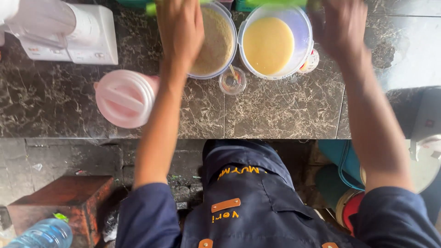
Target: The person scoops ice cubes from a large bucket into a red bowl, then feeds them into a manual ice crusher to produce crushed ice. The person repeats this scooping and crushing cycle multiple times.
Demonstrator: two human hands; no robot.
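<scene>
My left hand (180,27) reaches forward over a clear round tub of brownish grainy mix (216,43) and seems to touch a green stick-like thing (151,8) at the top edge. Blurred by motion, my right hand (342,27) is beside a clear round tub of pale yellow batter (268,44), near a green bar (275,2) along the top. Its fingers are hard to make out. A small glass with a spoon (232,81) stands between the two tubs.
A pink lidded jug (125,98) lies on the dark marble counter (285,110). A white blender base (69,34) stands at far left. Below the counter are a wooden block (64,197), a water bottle (43,234) and coloured buckets (342,183).
</scene>
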